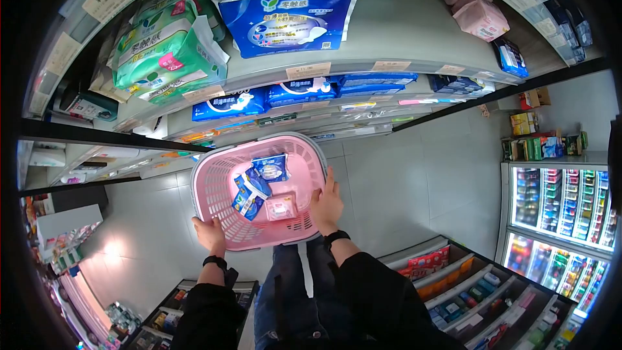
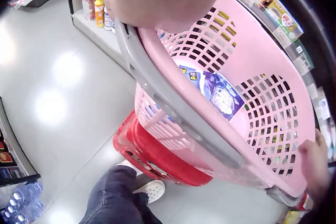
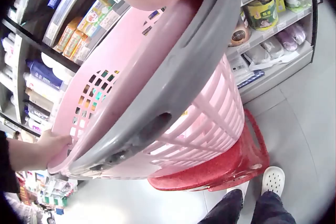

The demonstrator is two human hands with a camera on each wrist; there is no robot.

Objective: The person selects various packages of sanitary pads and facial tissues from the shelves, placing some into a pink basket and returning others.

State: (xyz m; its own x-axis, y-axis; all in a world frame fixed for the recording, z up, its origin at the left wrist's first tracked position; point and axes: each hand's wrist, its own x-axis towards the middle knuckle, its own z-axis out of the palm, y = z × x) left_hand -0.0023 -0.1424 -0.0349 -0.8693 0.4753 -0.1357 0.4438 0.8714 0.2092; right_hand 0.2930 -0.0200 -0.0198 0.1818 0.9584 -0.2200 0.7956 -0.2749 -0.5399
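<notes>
A pink shopping basket (image 1: 304, 155) with a grey handle stands in front of me, over a red stool-like plastic piece (image 2: 173, 158) seen in both wrist views. Inside lie blue packs of sanitary pads (image 1: 270, 168) and a small pink pack (image 1: 281, 207). My left hand (image 1: 210, 236) grips the near left part of the rim. On the right side, my right hand (image 1: 327, 206) holds the rim, its index finger pointing forward along the edge. The wrist views show each hand large at the top, over the rim and the folded grey handle (image 3: 173, 82).
Ahead, a shelf carries green packs (image 1: 162, 52) and a large blue pack (image 1: 285, 19), with more packs on the tiers below. Lit drink coolers (image 1: 564, 210) stand at the right. Low shelves (image 1: 479, 298) flank my legs, and grey tile floor (image 1: 421, 168) shows between.
</notes>
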